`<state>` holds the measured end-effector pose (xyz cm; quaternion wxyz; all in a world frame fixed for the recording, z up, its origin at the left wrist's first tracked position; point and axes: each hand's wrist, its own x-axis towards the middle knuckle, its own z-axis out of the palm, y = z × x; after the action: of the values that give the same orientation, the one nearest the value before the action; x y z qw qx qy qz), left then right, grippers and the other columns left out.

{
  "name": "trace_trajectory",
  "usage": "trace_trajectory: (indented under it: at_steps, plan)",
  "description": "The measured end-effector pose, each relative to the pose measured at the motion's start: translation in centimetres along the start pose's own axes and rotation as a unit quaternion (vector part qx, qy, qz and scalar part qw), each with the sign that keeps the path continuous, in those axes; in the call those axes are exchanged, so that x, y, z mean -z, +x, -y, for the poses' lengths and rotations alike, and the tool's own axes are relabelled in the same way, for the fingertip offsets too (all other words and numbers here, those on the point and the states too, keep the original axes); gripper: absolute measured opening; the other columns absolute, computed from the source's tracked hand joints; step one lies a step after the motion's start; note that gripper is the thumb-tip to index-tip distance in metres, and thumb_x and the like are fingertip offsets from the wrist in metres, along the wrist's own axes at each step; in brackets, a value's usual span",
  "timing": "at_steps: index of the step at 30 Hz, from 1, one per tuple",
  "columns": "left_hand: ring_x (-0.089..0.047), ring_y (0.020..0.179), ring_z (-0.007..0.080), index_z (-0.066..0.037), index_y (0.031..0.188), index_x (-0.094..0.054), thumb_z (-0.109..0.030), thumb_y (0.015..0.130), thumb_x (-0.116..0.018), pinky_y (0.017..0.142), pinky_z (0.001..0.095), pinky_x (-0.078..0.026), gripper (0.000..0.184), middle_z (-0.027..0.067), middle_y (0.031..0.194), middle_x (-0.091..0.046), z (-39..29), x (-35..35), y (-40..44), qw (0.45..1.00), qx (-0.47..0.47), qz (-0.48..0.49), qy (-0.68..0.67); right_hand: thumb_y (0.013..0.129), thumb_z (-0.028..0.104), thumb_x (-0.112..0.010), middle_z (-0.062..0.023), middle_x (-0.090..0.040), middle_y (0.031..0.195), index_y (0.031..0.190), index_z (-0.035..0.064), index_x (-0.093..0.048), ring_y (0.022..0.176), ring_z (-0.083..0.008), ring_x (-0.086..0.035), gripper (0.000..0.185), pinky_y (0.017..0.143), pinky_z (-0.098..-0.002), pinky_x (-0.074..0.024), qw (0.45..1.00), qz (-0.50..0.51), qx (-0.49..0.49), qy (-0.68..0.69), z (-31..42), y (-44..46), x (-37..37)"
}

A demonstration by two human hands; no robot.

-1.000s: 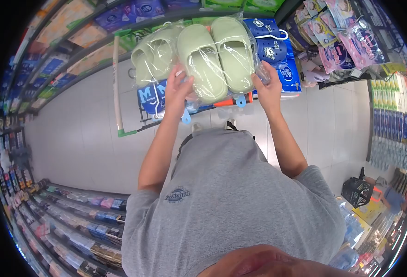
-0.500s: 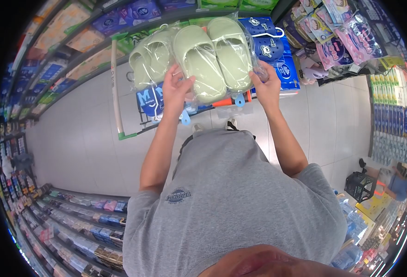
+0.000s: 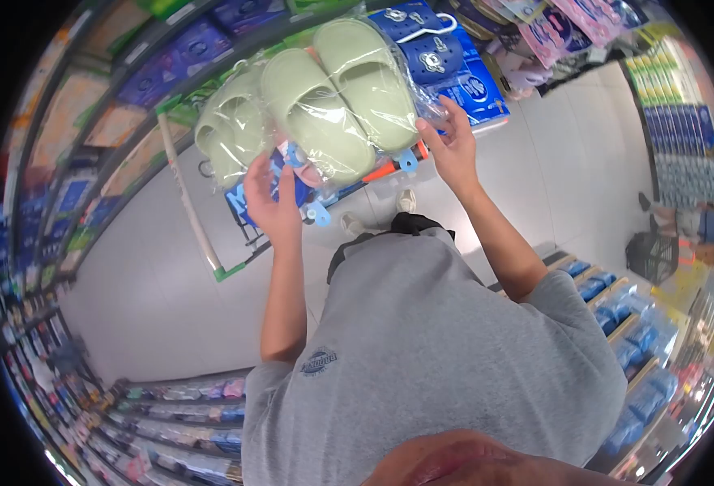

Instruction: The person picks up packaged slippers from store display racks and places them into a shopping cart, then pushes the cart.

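A pair of pale green slippers (image 3: 324,113) in clear plastic lies on top of the goods in the cart, toes toward me. My left hand (image 3: 273,198) is just below the left slipper, thumb and fingers apart, with nothing gripped. Beside the right slipper is my right hand (image 3: 454,150), its thumb close to the slipper's edge and its fingers spread near the plastic; any contact is hard to make out. Another pale green wrapped pair (image 3: 231,125) sits to the left. Dark blue clogs (image 3: 434,61) with cartoon charms lie at the right.
The cart's pale handle (image 3: 185,194) with green ends stands at the left. A blue package (image 3: 474,89) lies beneath the clogs. Shelves of packaged goods (image 3: 199,49) line the far side. Hanging pink packs (image 3: 596,20) are at upper right, and a dark basket (image 3: 651,255) is on the floor at right.
My left hand has let go of the slipper package and drawn down and left. The slippers now rest tilted on the cart's contents. My right hand has shifted slightly left, and the view has turned.
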<state>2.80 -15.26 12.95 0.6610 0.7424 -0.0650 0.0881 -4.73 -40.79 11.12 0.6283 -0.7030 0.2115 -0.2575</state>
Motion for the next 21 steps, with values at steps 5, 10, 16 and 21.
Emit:
trace_trajectory:
  at_steps: [5, 10, 16, 21]
  plan:
    - [-0.051, 0.114, 0.0213, 0.003, 0.115, -0.054, 0.006, 0.083, -0.058, 0.093, 0.0319, -0.043, 0.033, 0.0174, 0.124, -0.054, -3.0, -1.8, 0.0, 0.988, -0.144, 0.064, 0.001, 0.087, 0.020, -0.067, -0.0174, -0.052, 0.118, 0.131, -0.0007, -0.041, 0.094, -0.0174, -0.059, 0.055, 0.073, -0.0282, -0.0524, 0.998, -0.056, 0.011, 0.037, -0.4, -2.7, 0.5]
    - [-0.059, 0.099, 0.0251, 0.005, 0.106, -0.058, 0.007, 0.076, -0.063, 0.089, 0.0363, -0.045, 0.031, 0.0183, 0.111, -0.060, -5.3, -6.4, -3.3, 0.965, -0.149, 0.204, -0.074, 0.088, 0.020, -0.066, -0.0138, -0.056, 0.114, 0.126, 0.0001, -0.046, 0.092, -0.0147, -0.060, 0.048, 0.072, -0.0266, -0.0507, 0.995, -0.099, -0.013, -0.004, -1.1, -5.2, 5.1]
    - [-0.064, 0.084, 0.0211, -0.001, 0.103, -0.064, -0.008, 0.076, -0.071, 0.077, 0.0311, -0.050, 0.028, 0.0122, 0.096, -0.066, -7.3, -14.7, -11.1, 0.852, -0.122, 0.509, 0.008, 0.087, 0.035, -0.063, -0.0181, -0.066, 0.093, 0.106, -0.0014, -0.061, 0.082, -0.0255, -0.064, 0.041, 0.073, -0.0354, -0.0510, 0.961, -0.045, -0.187, -0.201, -11.2, -9.2, 17.7]
    - [-0.064, 0.094, 0.0285, -0.003, 0.106, -0.064, -0.030, 0.080, -0.067, 0.082, 0.0368, -0.050, 0.037, 0.0147, 0.104, -0.066, 2.3, -23.9, -19.3, 0.729, -0.038, 0.665, 0.160, 0.083, 0.051, -0.059, -0.0222, -0.066, 0.088, 0.088, -0.0011, -0.065, 0.086, -0.0343, -0.065, 0.053, 0.080, -0.0437, -0.0499, 0.822, 0.176, -0.278, -0.464, -41.0, -26.8, 39.9]
